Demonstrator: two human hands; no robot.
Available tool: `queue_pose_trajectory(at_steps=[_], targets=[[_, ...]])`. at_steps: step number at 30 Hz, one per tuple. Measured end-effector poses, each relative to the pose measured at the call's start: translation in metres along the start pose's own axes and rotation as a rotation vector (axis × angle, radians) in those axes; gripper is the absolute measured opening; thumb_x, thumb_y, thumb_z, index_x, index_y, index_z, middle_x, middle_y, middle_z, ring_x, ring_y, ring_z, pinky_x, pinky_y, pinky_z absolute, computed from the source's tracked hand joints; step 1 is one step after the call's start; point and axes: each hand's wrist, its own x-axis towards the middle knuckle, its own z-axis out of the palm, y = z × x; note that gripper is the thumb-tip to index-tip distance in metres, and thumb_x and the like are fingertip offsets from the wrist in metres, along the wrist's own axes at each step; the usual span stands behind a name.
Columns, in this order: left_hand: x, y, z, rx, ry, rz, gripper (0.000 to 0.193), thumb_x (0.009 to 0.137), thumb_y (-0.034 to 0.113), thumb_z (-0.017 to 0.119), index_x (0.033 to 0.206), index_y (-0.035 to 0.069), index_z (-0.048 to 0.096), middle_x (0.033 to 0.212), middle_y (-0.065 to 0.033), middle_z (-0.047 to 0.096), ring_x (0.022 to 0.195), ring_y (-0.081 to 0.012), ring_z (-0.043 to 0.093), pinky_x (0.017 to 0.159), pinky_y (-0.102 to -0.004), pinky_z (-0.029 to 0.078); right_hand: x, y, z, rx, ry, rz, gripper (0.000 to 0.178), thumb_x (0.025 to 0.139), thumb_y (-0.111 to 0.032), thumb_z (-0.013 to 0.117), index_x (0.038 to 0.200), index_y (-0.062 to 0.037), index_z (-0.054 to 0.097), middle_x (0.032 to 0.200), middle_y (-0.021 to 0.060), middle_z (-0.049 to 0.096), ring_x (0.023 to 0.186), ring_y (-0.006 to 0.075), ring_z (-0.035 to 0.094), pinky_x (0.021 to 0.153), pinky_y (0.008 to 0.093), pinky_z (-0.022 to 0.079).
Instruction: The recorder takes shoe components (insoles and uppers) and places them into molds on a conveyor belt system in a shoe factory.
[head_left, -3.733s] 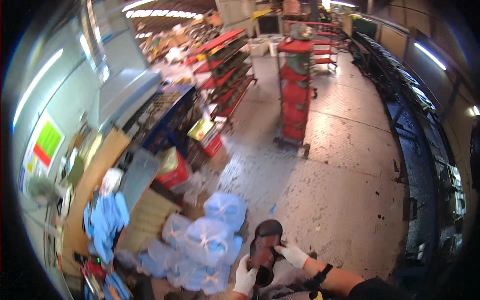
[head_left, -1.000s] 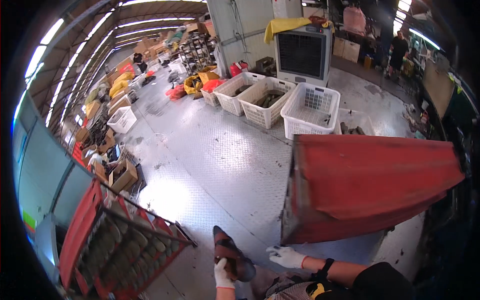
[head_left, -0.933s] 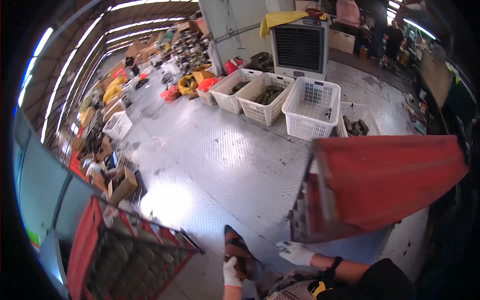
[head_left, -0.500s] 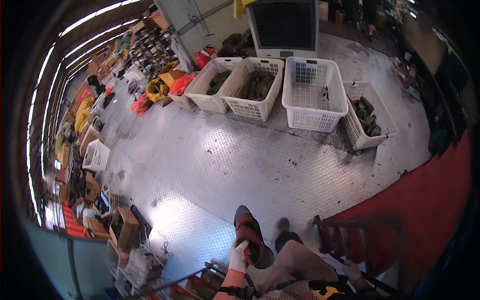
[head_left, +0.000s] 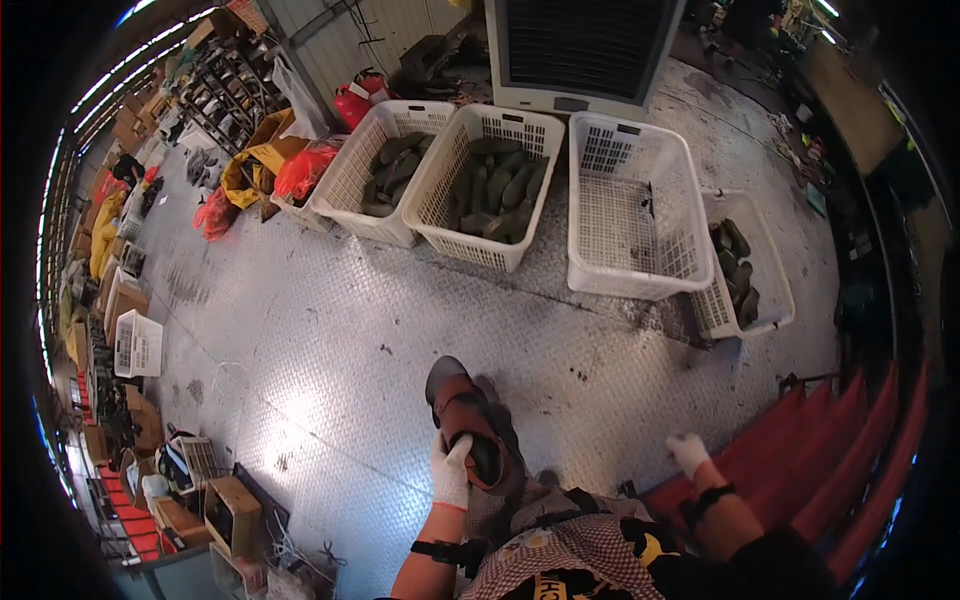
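My left hand, in a white glove, grips a brown shoe-shaped piece with a dark sole, held out in front of my body. My right hand, also in a white glove, hangs at my right side with nothing in it, its fingers loosely curled, close to a red rack. Ahead on the metal floor stand white plastic baskets: two hold several dark shoe parts, one large basket has almost nothing in it, and a smaller one holds a few.
A big grey fan unit stands behind the baskets. Red and yellow bags lie to the left of them. Boxes, a small white basket and clutter line the left edge. The diamond-plate floor stretches between.
The view has swung from the red rack toward the white baskets, which are now closer. My left hand still holds the brown piece; my right hand has dropped away to my side.
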Motion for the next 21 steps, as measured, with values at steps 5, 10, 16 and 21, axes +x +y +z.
queue_pose_trajectory(at_steps=[5, 10, 16, 21], targets=[[0.177, 0.046, 0.004, 0.081, 0.068, 0.072, 0.039, 0.093, 0.01, 0.066, 0.129, 0.0, 0.057, 0.118, -0.0087, 0.064, 0.106, -0.0181, 0.06, 0.094, -0.0309, 0.048, 0.117, -0.23, 0.072, 0.348, -0.155, 0.173, 0.042, 0.095, -0.027, 0.068, 0.128, -0.0041, 0.055, 0.107, 0.0113, 0.066, 0.087, 0.0243, 0.068, 0.073, 0.0411, 0.059], [0.28, 0.106, 0.04, 0.218, 0.16, 0.055, 0.037, 0.093, 0.011, 0.065, 0.127, -0.001, 0.058, 0.117, -0.0083, 0.063, 0.105, -0.0185, 0.058, 0.095, -0.0313, 0.046, 0.215, -0.393, 0.166, 0.432, -0.416, 0.163, 0.05, 0.096, -0.028, 0.069, 0.134, -0.0028, 0.05, 0.112, 0.0108, 0.066, 0.091, 0.024, 0.069, 0.076, 0.039, 0.059], [0.39, 0.083, 0.076, 0.249, 0.331, 0.048, 0.04, 0.091, 0.01, 0.068, 0.128, -0.003, 0.057, 0.116, -0.0105, 0.063, 0.105, -0.0201, 0.058, 0.096, -0.0321, 0.045, 0.374, -0.535, 0.316, 0.328, -0.531, 0.207, 0.035, 0.096, -0.029, 0.069, 0.122, -0.0069, 0.059, 0.111, 0.0085, 0.065, 0.09, 0.0191, 0.068, 0.073, 0.0354, 0.06], [0.449, 0.026, 0.096, 0.239, 0.374, -0.16, 0.042, 0.091, 0.01, 0.066, 0.13, -0.001, 0.054, 0.12, -0.0083, 0.06, 0.11, -0.0179, 0.055, 0.098, -0.0316, 0.044, 0.509, -0.557, 0.42, 0.295, -0.435, 0.304, 0.063, 0.094, -0.036, 0.073, 0.143, -0.0038, 0.049, 0.133, 0.0146, 0.059, 0.119, 0.0241, 0.059, 0.095, 0.0402, 0.054]])
